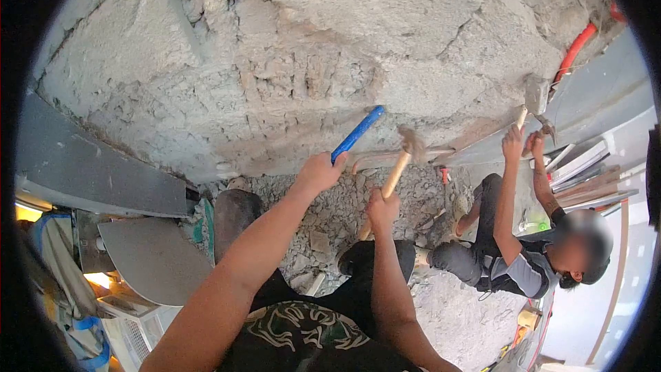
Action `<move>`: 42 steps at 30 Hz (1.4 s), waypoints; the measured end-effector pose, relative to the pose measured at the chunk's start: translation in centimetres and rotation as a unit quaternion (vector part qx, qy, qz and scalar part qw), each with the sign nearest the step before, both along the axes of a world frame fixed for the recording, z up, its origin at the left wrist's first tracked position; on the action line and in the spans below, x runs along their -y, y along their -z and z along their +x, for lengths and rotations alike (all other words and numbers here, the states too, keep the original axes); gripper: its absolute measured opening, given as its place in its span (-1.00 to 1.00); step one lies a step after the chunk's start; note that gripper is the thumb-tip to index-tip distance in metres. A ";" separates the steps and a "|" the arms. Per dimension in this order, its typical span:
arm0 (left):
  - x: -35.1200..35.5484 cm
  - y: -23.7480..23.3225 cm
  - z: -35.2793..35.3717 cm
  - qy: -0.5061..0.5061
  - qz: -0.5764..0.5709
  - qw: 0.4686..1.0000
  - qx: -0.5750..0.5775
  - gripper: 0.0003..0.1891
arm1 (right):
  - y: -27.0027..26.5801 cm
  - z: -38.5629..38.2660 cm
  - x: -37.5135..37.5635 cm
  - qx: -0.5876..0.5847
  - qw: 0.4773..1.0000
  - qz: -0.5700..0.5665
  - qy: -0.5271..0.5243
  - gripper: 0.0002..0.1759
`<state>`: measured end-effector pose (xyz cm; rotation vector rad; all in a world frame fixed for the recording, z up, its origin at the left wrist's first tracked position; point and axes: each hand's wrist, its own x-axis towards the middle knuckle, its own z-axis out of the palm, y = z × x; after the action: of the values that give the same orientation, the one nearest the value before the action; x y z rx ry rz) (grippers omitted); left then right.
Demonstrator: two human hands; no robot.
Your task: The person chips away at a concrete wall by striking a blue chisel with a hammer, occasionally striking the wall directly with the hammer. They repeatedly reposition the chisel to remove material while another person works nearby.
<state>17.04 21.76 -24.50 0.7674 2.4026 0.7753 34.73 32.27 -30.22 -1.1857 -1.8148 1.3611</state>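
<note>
My left hand [320, 172] is closed round the lower end of a blue chisel [358, 133]. The chisel slants up to the right, its far end at the rough plaster wall [303, 62]; whether it touches cannot be made out. In my right hand [383, 208] is a hammer [394, 178], gripped by its pale wooden handle. The hammer's head is slightly blurred and sits to the right of the chisel, below its upper end. Chipped, reddish patches show in the wall above both tools.
Broken rubble [320, 217] covers the floor by my legs. A crouching co-worker [516, 255] on the right also holds a wooden-handled tool [522, 118] near the wall. A grey panel [155, 258] stands at left, an orange pipe [575, 48] upper right, stacked boards [585, 165] beyond.
</note>
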 end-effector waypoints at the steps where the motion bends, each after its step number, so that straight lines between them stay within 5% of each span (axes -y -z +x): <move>1: 0.1 0.2 0.4 -0.003 0.017 1.000 -0.012 -0.32 | -2.2 0.5 0.9 -0.047 0.999 -0.015 0.007 -0.84; 7: 1.9 -1.7 3.0 0.054 0.072 0.990 -0.108 -0.38 | -7.0 2.0 -1.0 -0.226 0.972 0.055 0.019 -0.95; 12: 0.3 -0.5 2.7 0.081 0.094 0.983 -0.134 -0.44 | -11.8 2.1 -0.4 -0.360 0.931 -0.033 0.050 -0.85; 19: 0.1 -2.1 -1.5 0.093 0.000 0.981 -0.170 -0.40 | -13.7 3.7 0.5 -0.383 0.920 -0.070 0.048 -0.87; 24: 0.5 -1.2 -3.2 0.116 0.007 0.975 -0.189 -0.39 | -14.7 2.1 0.5 -0.499 0.866 0.010 0.008 -0.85; 25: 0.5 -0.9 -3.1 0.115 0.013 0.978 -0.175 -0.39 | -14.0 1.3 0.2 -0.497 0.867 0.011 0.009 -0.85; 27: 0.4 -0.7 -3.1 0.115 0.018 0.980 -0.162 -0.39 | -10.1 -0.8 -0.3 -0.456 0.871 0.185 -0.011 -0.90; 29: 0.3 -0.2 -2.8 0.108 0.026 0.983 -0.144 -0.39 | -2.8 -2.2 -0.7 -0.304 0.903 0.304 0.023 -0.87; 31: 0.1 0.2 -2.5 0.101 0.017 0.987 -0.122 -0.39 | 5.0 -2.8 -0.4 -0.126 0.988 0.094 0.001 -0.83; 34: 0.1 0.1 -2.0 0.075 0.029 0.990 -0.115 -0.40 | 0.5 -2.2 1.1 -0.029 0.998 0.057 0.010 -0.82; 39: -0.3 0.7 -1.3 0.052 0.051 0.993 -0.093 -0.38 | -3.4 -0.1 0.1 -0.104 0.984 0.143 0.016 -0.86; 41: -0.1 0.5 -1.3 0.052 0.084 0.995 -0.031 -0.34 | -7.9 0.3 1.2 -0.340 0.939 0.044 0.016 -0.90; 42: -0.1 1.2 -1.3 0.049 0.084 0.995 -0.030 -0.34 | -8.7 0.2 1.3 -0.339 0.940 0.043 0.014 -0.90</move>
<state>15.74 21.83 -25.68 0.9790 2.3537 0.9352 34.92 31.01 -21.55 -0.5773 -1.3311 1.4261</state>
